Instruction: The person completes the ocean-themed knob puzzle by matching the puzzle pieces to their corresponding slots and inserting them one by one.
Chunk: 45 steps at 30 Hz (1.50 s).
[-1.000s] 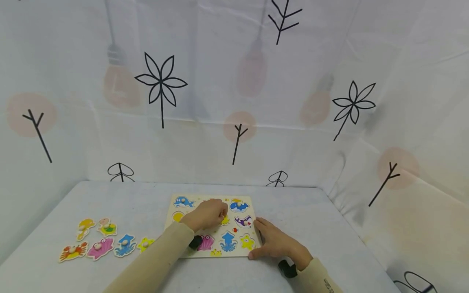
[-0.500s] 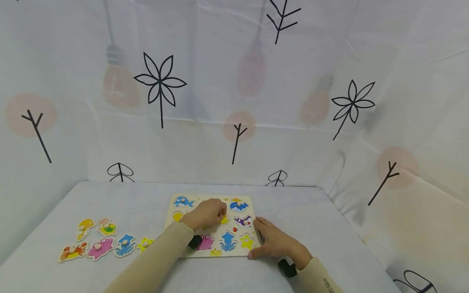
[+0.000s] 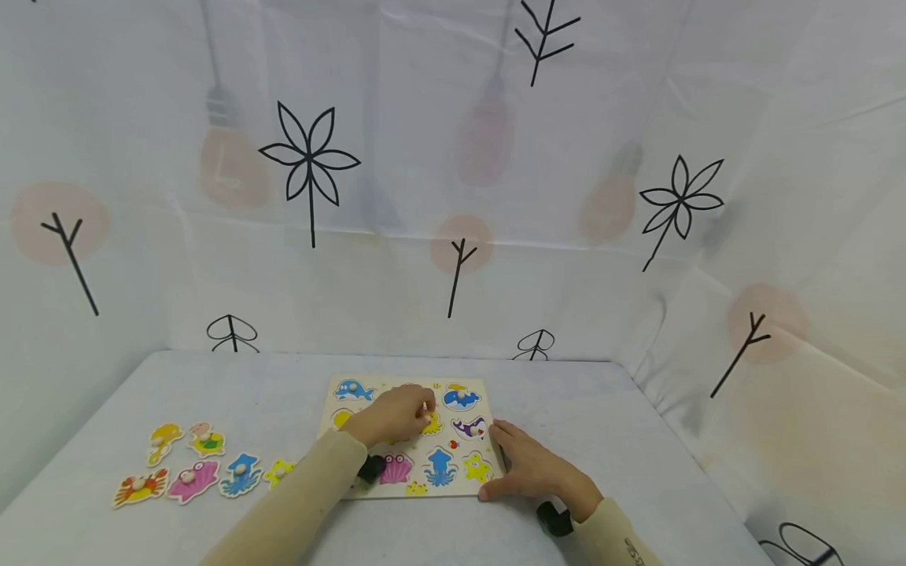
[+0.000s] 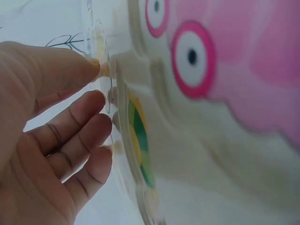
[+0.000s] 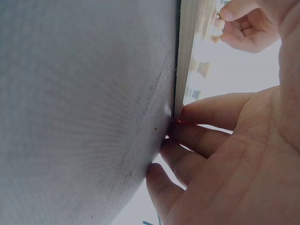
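Observation:
A wooden peg puzzle board [image 3: 455, 487] with sea-animal pictures lies flat on the table. My left hand [image 3: 391, 415] is over its middle, beside a yellow sea-animal piece [image 3: 432, 425]. In the left wrist view, the thumb and bent fingers of that hand are close to a small knob [image 4: 106, 70], loosely spread. The index fingertip is hidden behind the thumb there. My right hand [image 3: 534, 468] rests against the board's right edge, its fingers straight and the thumb at the near corner. In the right wrist view those fingertips touch the board's side [image 5: 183, 75] and the tabletop.
Left of the board lie loose knobbed pieces: a crab [image 3: 140, 489], a pink shell-like creature [image 3: 194, 480], a blue squid [image 3: 241, 476], a yellow starfish [image 3: 279, 472], a seahorse [image 3: 164, 442] and a green-and-yellow figure [image 3: 208, 440]. A printed cloth [image 3: 396, 299] encloses the table.
My left hand has shifted slightly left and its fingertips have loosened, showing more of the yellow piece and its knob. The right hand stays on the board's edge.

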Motion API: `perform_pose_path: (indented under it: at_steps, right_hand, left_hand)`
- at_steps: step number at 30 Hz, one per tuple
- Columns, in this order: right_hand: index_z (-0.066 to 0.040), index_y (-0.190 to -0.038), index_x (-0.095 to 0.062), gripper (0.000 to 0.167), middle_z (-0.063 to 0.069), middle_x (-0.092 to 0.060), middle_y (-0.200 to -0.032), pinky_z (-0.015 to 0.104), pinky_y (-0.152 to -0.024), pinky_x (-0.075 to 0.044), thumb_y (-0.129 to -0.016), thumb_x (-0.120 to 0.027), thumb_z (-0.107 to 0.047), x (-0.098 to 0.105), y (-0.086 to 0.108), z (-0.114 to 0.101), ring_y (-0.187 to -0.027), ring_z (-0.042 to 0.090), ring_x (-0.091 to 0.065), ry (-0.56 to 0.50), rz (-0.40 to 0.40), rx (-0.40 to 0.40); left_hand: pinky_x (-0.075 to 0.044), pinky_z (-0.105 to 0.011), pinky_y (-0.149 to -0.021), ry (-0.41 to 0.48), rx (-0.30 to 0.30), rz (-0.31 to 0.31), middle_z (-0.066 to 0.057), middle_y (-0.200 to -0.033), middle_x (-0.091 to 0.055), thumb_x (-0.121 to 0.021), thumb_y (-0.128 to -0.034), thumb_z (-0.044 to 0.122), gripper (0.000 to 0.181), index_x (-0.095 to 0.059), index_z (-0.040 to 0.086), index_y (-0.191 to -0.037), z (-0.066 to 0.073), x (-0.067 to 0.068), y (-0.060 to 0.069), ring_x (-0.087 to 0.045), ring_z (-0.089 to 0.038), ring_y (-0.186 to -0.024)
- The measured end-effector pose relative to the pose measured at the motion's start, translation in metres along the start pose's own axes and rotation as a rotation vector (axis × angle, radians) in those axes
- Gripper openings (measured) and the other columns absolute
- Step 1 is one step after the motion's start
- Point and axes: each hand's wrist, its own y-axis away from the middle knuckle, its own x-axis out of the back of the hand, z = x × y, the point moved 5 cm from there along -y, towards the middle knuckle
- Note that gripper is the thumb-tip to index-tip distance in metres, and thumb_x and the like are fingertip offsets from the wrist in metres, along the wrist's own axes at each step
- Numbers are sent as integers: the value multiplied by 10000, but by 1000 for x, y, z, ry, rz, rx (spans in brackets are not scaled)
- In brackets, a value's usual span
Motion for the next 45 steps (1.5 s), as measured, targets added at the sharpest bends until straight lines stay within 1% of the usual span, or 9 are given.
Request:
perform_pose_path:
  at_steps: [5,9,13,19,25,27,31,42,45]
  right_hand:
    - [-68,-1469,-337,1110,129,-257,-1534,571,-1075,-235,-611,-808,-591,2,0,-1,-1394,352,-247,7,10,0]
    - [-62,-1466,-339,1110,133,-261,-1532,571,-1075,-234,-608,-814,-581,3,0,-2,-1393,355,-249,6,14,2]
    - [-69,-1470,-336,1113,128,-256,-1535,569,-1076,-232,-608,-808,-593,1,0,-1,-1397,353,-242,5,9,-2]
    - [-73,-1470,-334,1110,118,-261,-1531,566,-1077,-234,-610,-806,-592,0,0,1,-1392,345,-252,8,6,-1]
    - [-72,-1471,-334,1128,123,-254,-1536,572,-1076,-229,-598,-801,-612,0,-1,3,-1399,351,-239,2,5,-4]
    - [-69,-1470,-336,1128,127,-255,-1536,572,-1075,-233,-599,-796,-619,0,-1,3,-1400,352,-237,9,8,2]
    - [-55,-1469,-331,1124,137,-260,-1532,573,-1072,-240,-611,-790,-618,-1,-1,3,-1397,355,-243,20,12,21]
    - [-43,-1472,-319,1123,147,-253,-1534,575,-1071,-238,-623,-786,-612,0,0,0,-1399,360,-236,20,7,24]
    - [-43,-1471,-322,1124,148,-256,-1533,575,-1070,-241,-621,-787,-613,0,0,0,-1398,361,-239,25,8,20]
  left_hand:
    - [-426,-295,-651,-42,-30,27,49,-815,-521,-646,-875,170,132,-622,171,-1004,-4,9,9,-502,-133,-723]
    - [-422,-313,-673,-88,-44,47,46,-827,-527,-638,-857,145,150,-632,149,-1007,-12,17,20,-485,-142,-727]
    - [-420,-321,-677,-97,-26,58,51,-827,-510,-652,-877,189,133,-623,144,-999,-22,24,37,-471,-135,-733]
    - [-418,-323,-654,-139,-37,102,69,-814,-495,-659,-882,186,99,-611,156,-964,-34,34,64,-457,-114,-731]
    - [-427,-322,-701,-147,57,121,78,-805,-482,-719,-842,230,156,-611,185,-946,-49,45,91,-452,-113,-759]
    - [-422,-326,-698,-128,78,143,79,-813,-483,-726,-835,222,163,-612,186,-946,-55,51,101,-452,-118,-756]
    - [-417,-326,-672,-138,98,180,79,-816,-482,-735,-826,206,178,-609,182,-949,-66,65,121,-450,-124,-740]
    - [-441,-327,-660,-211,189,147,68,-824,-506,-735,-821,242,185,-618,191,-956,-108,80,158,-460,-129,-735]
    - [-446,-335,-645,-220,194,152,61,-827,-512,-740,-816,230,183,-617,185,-944,-118,85,168,-465,-132,-731]
